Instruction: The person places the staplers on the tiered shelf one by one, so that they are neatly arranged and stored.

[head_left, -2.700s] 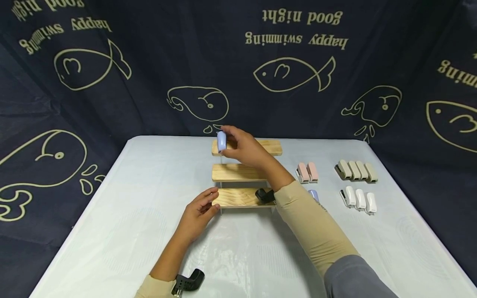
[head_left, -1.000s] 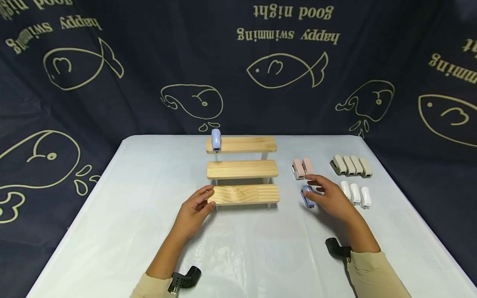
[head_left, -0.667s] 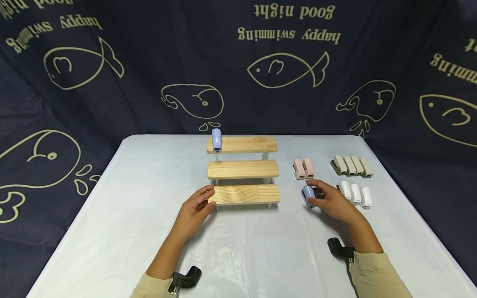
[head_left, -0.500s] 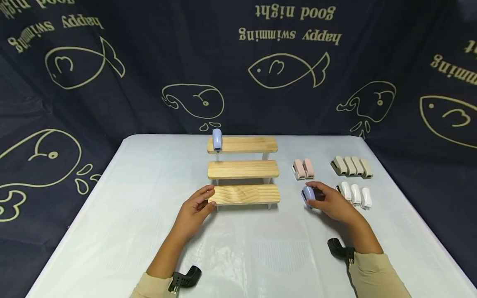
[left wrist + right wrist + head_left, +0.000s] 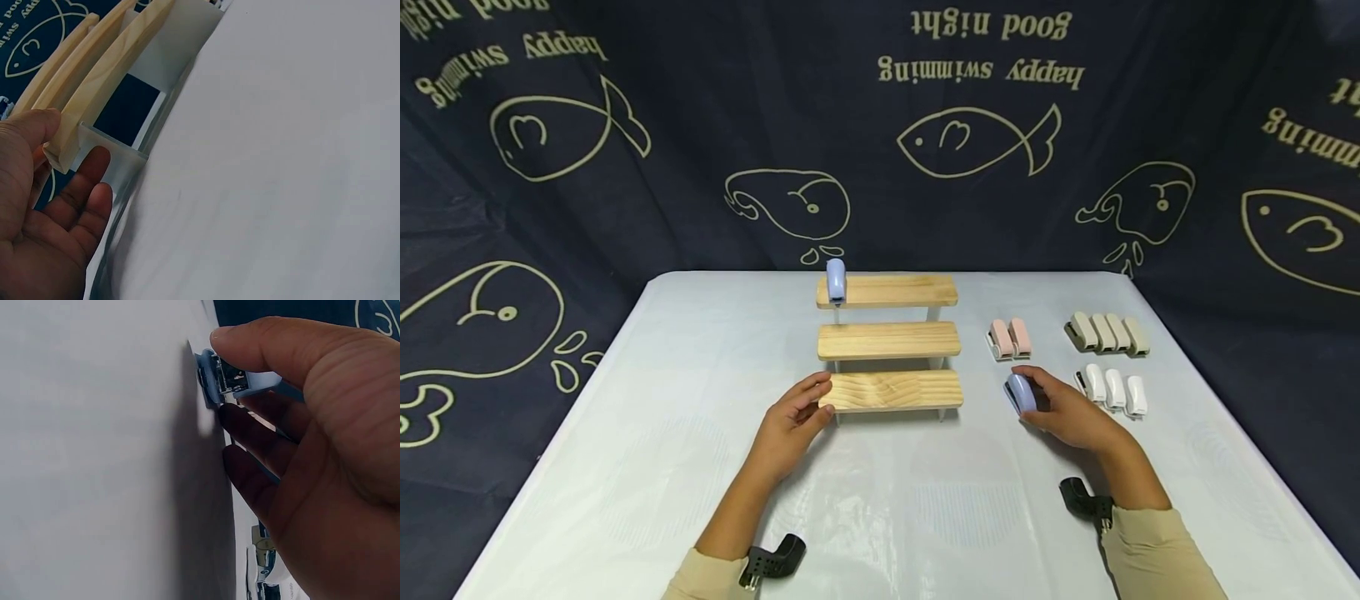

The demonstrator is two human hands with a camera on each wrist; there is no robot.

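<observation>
**Right hand (image 5: 1063, 412) pinches a blue stapler (image 5: 1021, 393) near the wooden steps**

The big dark cloth (image 5: 835, 92) at the back says "happy swimming" and "good night", upside down. A white stapler (image 5: 289, 584) in the right wrist view has tiny letters, too small to read.

The blue stapler is at the white table (image 5: 940, 517), right of the bottom step (image 5: 891, 393). Its long side runs from back to front, and the near end leans a bit right. I cannot tell if it touches the table. The right thumb and fingers are bent around it, as wide as the stapler.

The left hand (image 5: 787, 433) has its thumb and fingers bent around the left end of the bottom step.

There are three steps. Two staplers are blue, and one sits on the top step (image 5: 898, 292), pointing back to front. Two are pink (image 5: 1019, 337), three white and four grey-green (image 5: 1103, 332).
</observation>
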